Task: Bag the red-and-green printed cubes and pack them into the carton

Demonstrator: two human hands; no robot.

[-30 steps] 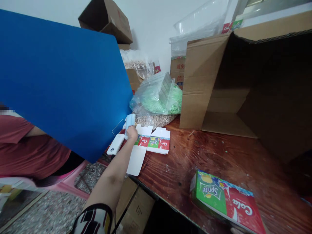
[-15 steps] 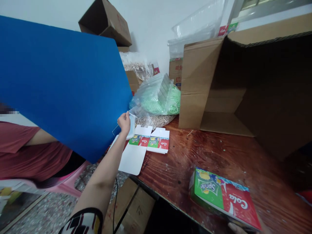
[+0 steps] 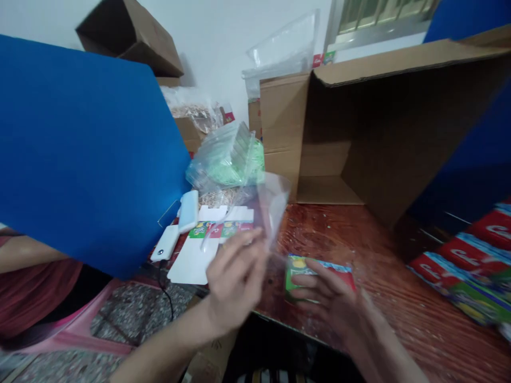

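Roughly midway, by the look of it: the left hand [image 3: 235, 279] has its fingers [image 3: 239, 252] closed on the lower edge of a clear bag [image 3: 273, 205], which stands up loose just beyond them. As far as the blur allows, nothing is inside it. The printed carton [image 3: 319, 266] is already folded into a box and lies on the bench [image 3: 379, 239], outside the bag. It sits right at the tips of the right hand [image 3: 337, 306], whose fingers are spread and rest against it without closing round it. So the box is made up and the bag is picked out, but the two are apart.

Beyond the left fingers lie flat unfolded cartons [image 3: 223, 230]. Further out is a sack of green shreds [image 3: 229, 157]. A white gadget [image 3: 164, 250] sits to their left, at the bench edge. Beyond the right fingers a large cardboard box [image 3: 359, 133] lies open on its side. Well to their right is a pile of printed packs [image 3: 467, 260].

The bench is dark, scuffed, flecked wood. A blue board [image 3: 80, 149] fills the left, with another person's red sleeve [image 3: 32, 276] below it. The wall is white, with a window [image 3: 379, 16] high up.
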